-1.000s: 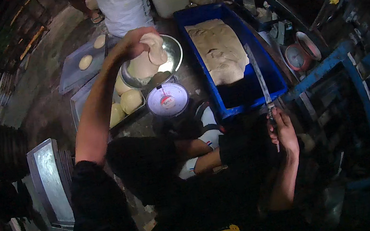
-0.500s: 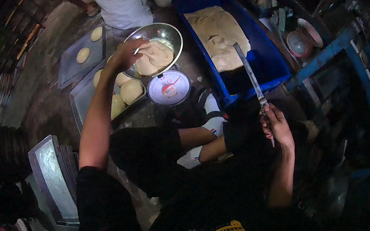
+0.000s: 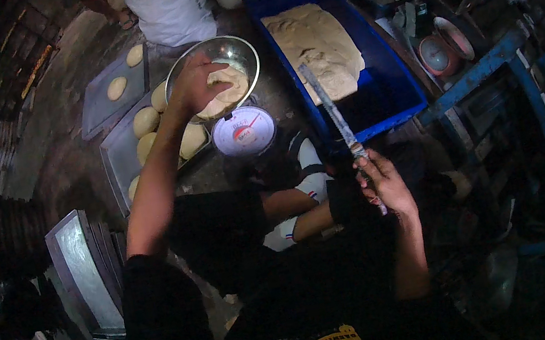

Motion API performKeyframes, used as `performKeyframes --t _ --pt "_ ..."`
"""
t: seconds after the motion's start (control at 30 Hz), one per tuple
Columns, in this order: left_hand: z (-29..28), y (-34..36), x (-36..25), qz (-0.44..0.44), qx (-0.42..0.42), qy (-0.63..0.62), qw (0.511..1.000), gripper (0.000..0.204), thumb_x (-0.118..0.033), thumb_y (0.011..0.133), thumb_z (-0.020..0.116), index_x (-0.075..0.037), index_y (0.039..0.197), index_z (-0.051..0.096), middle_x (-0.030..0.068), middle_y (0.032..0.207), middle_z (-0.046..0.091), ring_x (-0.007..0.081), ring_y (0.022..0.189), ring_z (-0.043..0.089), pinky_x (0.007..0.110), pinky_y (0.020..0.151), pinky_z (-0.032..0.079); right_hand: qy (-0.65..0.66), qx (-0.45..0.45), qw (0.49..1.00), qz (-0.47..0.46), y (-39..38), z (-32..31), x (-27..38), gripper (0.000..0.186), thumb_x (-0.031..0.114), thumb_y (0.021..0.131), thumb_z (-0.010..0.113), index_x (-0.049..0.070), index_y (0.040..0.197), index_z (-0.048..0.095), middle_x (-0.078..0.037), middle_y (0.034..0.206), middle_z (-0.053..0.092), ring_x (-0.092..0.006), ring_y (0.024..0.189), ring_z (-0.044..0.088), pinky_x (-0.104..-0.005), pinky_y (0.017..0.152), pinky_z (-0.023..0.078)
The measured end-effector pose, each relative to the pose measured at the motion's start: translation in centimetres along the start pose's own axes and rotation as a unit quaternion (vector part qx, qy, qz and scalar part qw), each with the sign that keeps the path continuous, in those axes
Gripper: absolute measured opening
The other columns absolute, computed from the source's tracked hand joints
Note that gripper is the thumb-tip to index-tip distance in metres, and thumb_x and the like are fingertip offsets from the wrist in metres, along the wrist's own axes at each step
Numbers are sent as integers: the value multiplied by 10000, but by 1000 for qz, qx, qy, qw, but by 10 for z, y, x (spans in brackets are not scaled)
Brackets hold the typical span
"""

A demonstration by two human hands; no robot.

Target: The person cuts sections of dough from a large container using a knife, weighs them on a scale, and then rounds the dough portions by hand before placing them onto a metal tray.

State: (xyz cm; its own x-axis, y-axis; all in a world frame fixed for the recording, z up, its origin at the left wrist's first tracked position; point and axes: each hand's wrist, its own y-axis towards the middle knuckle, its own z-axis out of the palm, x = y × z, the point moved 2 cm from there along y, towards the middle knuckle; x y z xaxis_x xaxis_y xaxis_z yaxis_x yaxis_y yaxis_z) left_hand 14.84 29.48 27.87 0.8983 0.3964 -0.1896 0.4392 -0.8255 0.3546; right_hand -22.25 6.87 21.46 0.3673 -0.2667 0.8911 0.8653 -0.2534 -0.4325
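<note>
A steel bowl (image 3: pixel 258 64) holds a lump of pale dough (image 3: pixel 236 88) and rests on a round dial scale (image 3: pixel 244 131). My left hand (image 3: pixel 195 88) reaches into the bowl, thumb and fingers curved round the dough; its lower fingers are partly hidden. My right hand (image 3: pixel 384 184) grips a long, narrow knife (image 3: pixel 333 111) near its lower end. Smears of dough whiten the blade, whose tip points up and left, over the edge of a large slab of dough (image 3: pixel 311 34). That slab lies in a deep blue tub (image 3: pixel 398 121).
Left of the scale, a metal tray (image 3: pixel 115 169) holds several round dough balls (image 3: pixel 146 121). A second tray (image 3: pixel 92 115) behind it carries two. A white sack (image 3: pixel 166 7) stands at the back, a blue frame (image 3: pixel 479 91) at right, and upright trays (image 3: pixel 84 273) lean at lower left.
My left hand has moved deeper over the bowl, its fingers now bent round the dough. The knife and my right hand have shifted left, the blade tilting further left.
</note>
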Motion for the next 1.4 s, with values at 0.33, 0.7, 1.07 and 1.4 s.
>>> performKeyframes --t 0.33,0.7,1.07,1.4 --pt "21 -32 24 -120 -80 -147 979 210 -136 799 757 -16 967 715 164 886 708 273 807 693 375 749 540 -75 53 995 -40 35 88 15 279 308 1035 522 56 1154 528 -9 661 499 -85 423 438 -283 373 406" --pt "-25 4 -18 -125 -164 -322 924 152 -1 834 743 -3 976 688 49 958 725 104 845 657 258 761 539 -75 81 991 -80 170 203 90 292 292 1030 496 16 1128 490 -54 674 540 -134 429 477 -298 345 380" --pt "157 150 -118 -49 -118 -258 958 383 -227 833 721 -22 1155 687 224 1143 671 360 1081 638 447 930 514 -242 -316 910 -112 90 -41 37 265 269 953 627 60 1115 640 -66 850 666 -207 808 653 -359 730 533" --pt "254 160 -182 -13 337 -153 929 489 -424 888 639 -83 1236 606 260 1154 622 376 1164 564 473 999 442 -674 -178 713 -77 154 -186 1 452 241 1017 489 -20 1385 502 -196 1426 511 -351 1327 465 -397 1130 327"
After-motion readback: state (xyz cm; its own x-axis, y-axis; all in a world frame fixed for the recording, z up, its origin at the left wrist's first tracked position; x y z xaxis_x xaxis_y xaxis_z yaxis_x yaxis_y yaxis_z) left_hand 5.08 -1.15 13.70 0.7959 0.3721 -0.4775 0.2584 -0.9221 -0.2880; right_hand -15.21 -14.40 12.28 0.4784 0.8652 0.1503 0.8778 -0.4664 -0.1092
